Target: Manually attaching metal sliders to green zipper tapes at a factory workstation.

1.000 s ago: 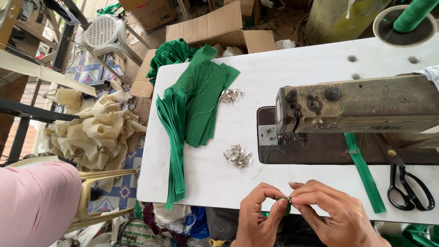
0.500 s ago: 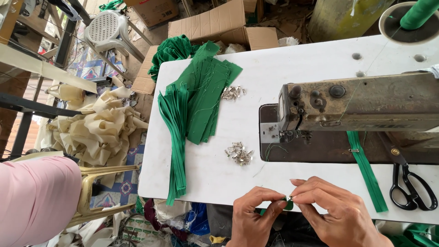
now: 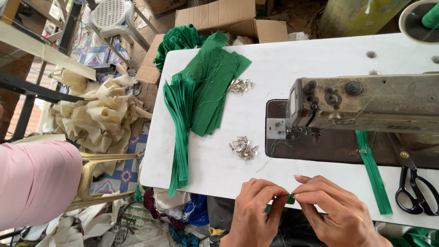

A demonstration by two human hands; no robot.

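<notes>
At the bottom centre of the frame, the left hand (image 3: 256, 215) and the right hand (image 3: 336, 212) meet fingertip to fingertip, both pinched closed on a small green zipper piece (image 3: 290, 199) just over the near edge of the white table (image 3: 320, 59). A heap of metal sliders (image 3: 243, 147) lies just above them, left of the sewing machine (image 3: 366, 103). Black scissors (image 3: 416, 185) rest at the lower right.

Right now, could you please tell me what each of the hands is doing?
Left hand: closed, pinching the end of a small green zipper piece.
Right hand: closed, pinching the same green zipper piece.
</notes>
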